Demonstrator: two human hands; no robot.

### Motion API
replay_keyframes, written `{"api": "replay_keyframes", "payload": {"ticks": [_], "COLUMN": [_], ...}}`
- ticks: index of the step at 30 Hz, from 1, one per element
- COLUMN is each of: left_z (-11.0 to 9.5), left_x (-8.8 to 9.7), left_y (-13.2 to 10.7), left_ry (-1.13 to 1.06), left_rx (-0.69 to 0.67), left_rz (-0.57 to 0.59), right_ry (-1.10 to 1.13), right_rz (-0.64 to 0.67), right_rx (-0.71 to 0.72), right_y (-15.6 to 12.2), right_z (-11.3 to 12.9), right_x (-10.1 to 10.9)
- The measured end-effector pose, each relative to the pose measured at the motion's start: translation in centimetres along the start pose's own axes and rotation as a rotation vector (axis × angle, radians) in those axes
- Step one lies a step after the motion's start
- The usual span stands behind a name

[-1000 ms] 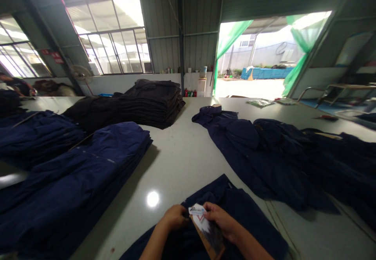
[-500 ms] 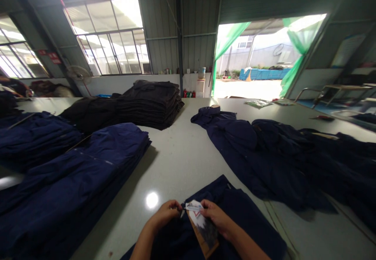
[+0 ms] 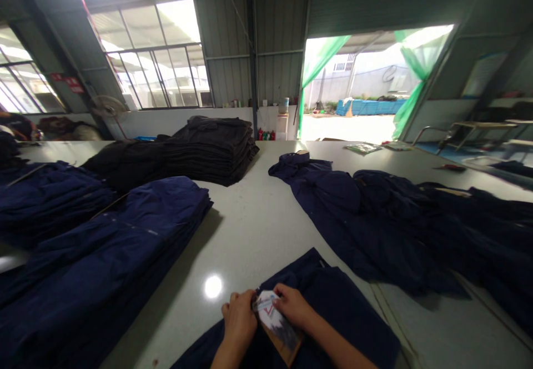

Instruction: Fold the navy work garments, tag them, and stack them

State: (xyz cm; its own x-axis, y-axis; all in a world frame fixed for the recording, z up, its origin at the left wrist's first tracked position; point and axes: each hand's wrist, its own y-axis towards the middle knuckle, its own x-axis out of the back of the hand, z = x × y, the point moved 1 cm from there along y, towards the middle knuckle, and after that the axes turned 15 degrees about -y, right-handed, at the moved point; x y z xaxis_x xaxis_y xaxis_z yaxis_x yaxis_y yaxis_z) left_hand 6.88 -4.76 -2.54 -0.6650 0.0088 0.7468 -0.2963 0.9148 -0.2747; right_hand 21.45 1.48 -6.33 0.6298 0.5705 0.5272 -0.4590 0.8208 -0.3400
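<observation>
While the left hand (image 3: 240,320) and right hand (image 3: 291,305) pinch the hang tag (image 3: 271,318) on the navy garment (image 3: 345,313), tugging apart could tear it.

tag (image 3: 272,322) on garment (image 3: 350,316), stacks (image 3: 108,247) L, pile (image 3: 395,230) R

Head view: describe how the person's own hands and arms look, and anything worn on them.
The left hand and right hand are bare: no gloves, and no ring or watch shows. The left forearm and right forearm are bare too; no sleeve is in view.
</observation>
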Motion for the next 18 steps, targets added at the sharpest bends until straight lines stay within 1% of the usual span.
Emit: {"api": "replay_keyframes", "payload": {"ticks": [2, 3, 4, 5, 7, 9, 11, 15, 18], "left_z": [-0.1, -0.1, 0.0, 0.2, 0.8, 1.5, 2.1, 3.1, 3.9], "left_x": [-0.7, -1.3, -2.0, -2.9, -4.7, -6.0, -6.6, -6.6, -6.3], "left_y": [-1.0, -1.6, -2.1, -2.7, -3.7, -4.4, -4.7, -4.0, -2.8], "left_ry": [0.122, 0.146, 0.155, 0.155, 0.15, 0.159, 0.168, 0.166, 0.195], "left_rx": [-0.051, -0.097, -0.141, -0.172, -0.171, -0.133, -0.122, -0.137, -0.182], "left_rz": [-0.126, -0.164, -0.169, -0.141, -0.075, -0.077, -0.106, -0.088, -0.1], "right_ry": [-0.221, -0.362, -0.501, -0.618, -0.745, -0.801, -0.826, -0.851, -0.894], "right_rz": [-0.08, -0.132, -0.187, -0.239, -0.301, -0.318, -0.312, -0.257, -0.245], "right_rx": [0.012, 0.015, 0.019, 0.025, 0.053, 0.103, 0.152, 0.171, 0.13], "right_y": [-0.8, -1.3, -1.8, -2.3, -3.3, -4.0, -4.3, -3.5, -2.5], "right_z": [1.1, 1.6, 2.1, 2.4, 2.5, 1.8, 0.5, -2.2, -3.4], "right_x": [-0.1, -0.3, -0.5, -0.7, -1.0, -1.0, -0.8, -0.4, -1.0]}}
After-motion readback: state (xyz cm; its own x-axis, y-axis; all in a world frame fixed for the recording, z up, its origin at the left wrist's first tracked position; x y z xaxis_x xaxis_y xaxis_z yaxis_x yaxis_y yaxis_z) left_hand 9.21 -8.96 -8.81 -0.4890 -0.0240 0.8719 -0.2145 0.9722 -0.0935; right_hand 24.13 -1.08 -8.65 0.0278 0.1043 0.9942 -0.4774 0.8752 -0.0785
